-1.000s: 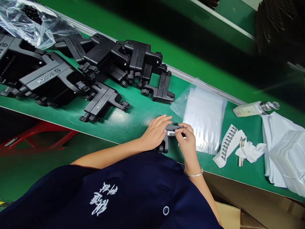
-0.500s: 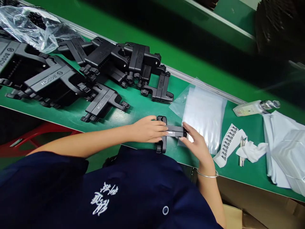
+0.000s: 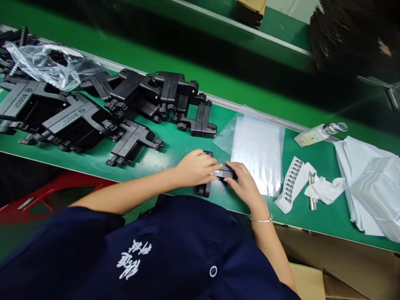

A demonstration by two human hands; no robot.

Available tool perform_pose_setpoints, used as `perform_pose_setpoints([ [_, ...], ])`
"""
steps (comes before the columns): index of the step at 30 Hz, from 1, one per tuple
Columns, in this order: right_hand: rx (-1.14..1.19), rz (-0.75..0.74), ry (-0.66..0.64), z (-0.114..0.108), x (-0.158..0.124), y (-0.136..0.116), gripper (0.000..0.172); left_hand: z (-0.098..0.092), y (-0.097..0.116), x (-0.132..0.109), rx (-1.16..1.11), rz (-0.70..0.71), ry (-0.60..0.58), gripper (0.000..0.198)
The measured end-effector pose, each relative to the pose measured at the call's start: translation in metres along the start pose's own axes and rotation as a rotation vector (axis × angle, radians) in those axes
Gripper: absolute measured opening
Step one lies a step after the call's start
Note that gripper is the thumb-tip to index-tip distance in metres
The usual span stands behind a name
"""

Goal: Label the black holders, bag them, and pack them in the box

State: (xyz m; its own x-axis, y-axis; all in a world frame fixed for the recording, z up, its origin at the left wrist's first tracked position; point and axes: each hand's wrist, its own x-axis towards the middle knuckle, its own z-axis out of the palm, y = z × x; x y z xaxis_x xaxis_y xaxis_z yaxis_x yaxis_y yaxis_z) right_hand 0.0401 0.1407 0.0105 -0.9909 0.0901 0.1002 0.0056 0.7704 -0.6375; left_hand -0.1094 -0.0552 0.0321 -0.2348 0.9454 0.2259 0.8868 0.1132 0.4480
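Note:
A black plastic bracket (image 3: 204, 190), T-shaped, rests on the green table near its front edge, between my two hands. My left hand (image 3: 195, 168) lies over its crosspiece, with the fingertips pressed on the small pale label on the stem; the hand hides much of the crosspiece. At the other end of the stem, my right hand (image 3: 245, 183) grips the bracket between thumb and fingers. Just behind the right hand lies a stack of clear plastic bags (image 3: 258, 150). Beyond my left forearm is a similar bracket (image 3: 133, 141) marked BOSCH.
More black brackets (image 3: 76, 118) are heaped at the left, beside a crumpled clear bag (image 3: 46, 62). To the right are a label strip (image 3: 292, 179), crumpled white paper (image 3: 326, 189), a pump bottle (image 3: 315, 135) and bundled white bags (image 3: 375, 191). A metal rail borders the table's back.
My left fingers have slid along the stem and cover more of its label. Both hands stay on the bracket, which is tilted slightly differently. The camera view has shifted.

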Motion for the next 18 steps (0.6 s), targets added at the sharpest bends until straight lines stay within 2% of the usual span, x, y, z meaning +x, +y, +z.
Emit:
perform_pose_setpoints([
  [3,-0.057,-0.039,0.250,0.008,-0.021,0.002,0.044,-0.006,-0.016,-0.001,-0.019,-0.286,0.391,0.036],
  [4,-0.103,-0.041,0.370,0.010,-0.029,0.004,0.043,-0.004,-0.019,0.003,-0.040,-0.359,0.456,0.037],
  [5,-0.149,-0.034,0.491,0.010,-0.037,0.006,0.043,0.001,-0.020,0.010,-0.068,-0.386,0.444,0.036],
  [6,-0.191,-0.013,0.603,0.009,-0.045,0.008,0.044,0.009,-0.018,0.019,-0.097,-0.361,0.359,0.035],
  [7,-0.229,0.018,0.707,0.006,-0.053,0.011,0.045,0.020,-0.014,0.031,-0.122,-0.293,0.225,0.032],
  [9,-0.295,0.099,0.873,-0.003,-0.068,0.019,0.048,0.046,0.002,0.058,-0.153,-0.115,-0.050,0.026],
  [10,-0.326,0.136,0.938,-0.009,-0.076,0.022,0.050,0.059,0.012,0.072,-0.147,-0.041,-0.137,0.029],
  [14,-0.374,0.272,1.119,-0.032,-0.112,0.035,0.052,0.105,0.047,0.108,-0.029,0.164,-0.255,0.052],
  [16,-0.238,0.389,1.183,-0.039,-0.129,0.038,0.052,0.120,0.057,0.112,0.019,0.286,-0.344,0.060],
  [18,0.010,0.502,1.217,-0.044,-0.141,0.039,0.051,0.129,0.062,0.109,0.059,0.340,-0.409,0.065],
])
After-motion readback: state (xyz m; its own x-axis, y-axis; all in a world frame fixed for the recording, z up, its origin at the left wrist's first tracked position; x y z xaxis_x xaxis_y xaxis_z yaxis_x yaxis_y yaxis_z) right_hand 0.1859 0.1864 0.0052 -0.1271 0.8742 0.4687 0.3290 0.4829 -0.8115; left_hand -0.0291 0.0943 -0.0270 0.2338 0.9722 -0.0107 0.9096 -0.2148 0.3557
